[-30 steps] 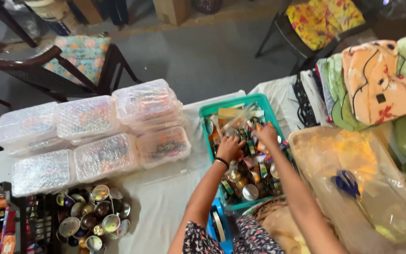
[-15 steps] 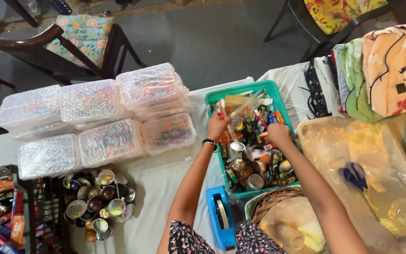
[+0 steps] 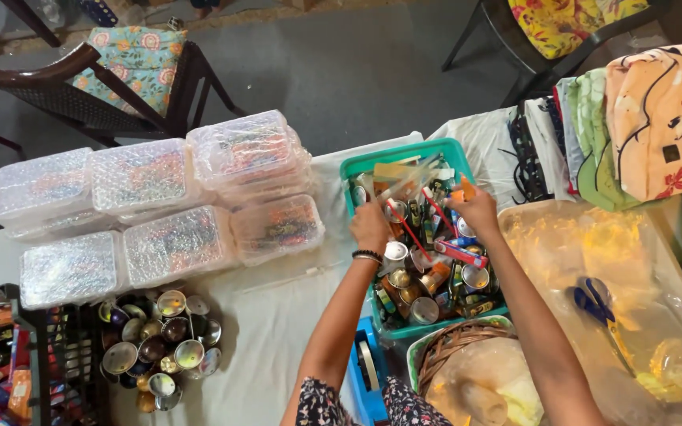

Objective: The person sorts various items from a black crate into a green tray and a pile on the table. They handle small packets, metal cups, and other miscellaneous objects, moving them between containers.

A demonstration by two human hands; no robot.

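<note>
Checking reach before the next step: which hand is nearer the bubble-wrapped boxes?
Left. The left hand is over the near-left side of the green basket, beside the bubble-wrapped boxes. The right hand is farther across the basket.

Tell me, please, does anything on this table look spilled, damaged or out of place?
Nothing looks spilled or damaged. The small tins sit in a loose heap rather than in a box, and the teal basket under both hands is crammed untidily. The wrapped clear boxes are stacked neatly.

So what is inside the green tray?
The green tray holds many small metal tins, red sticks and coloured tubes. Both hands, left and right, reach in and cover some items; the tray bottom is hidden.
</note>
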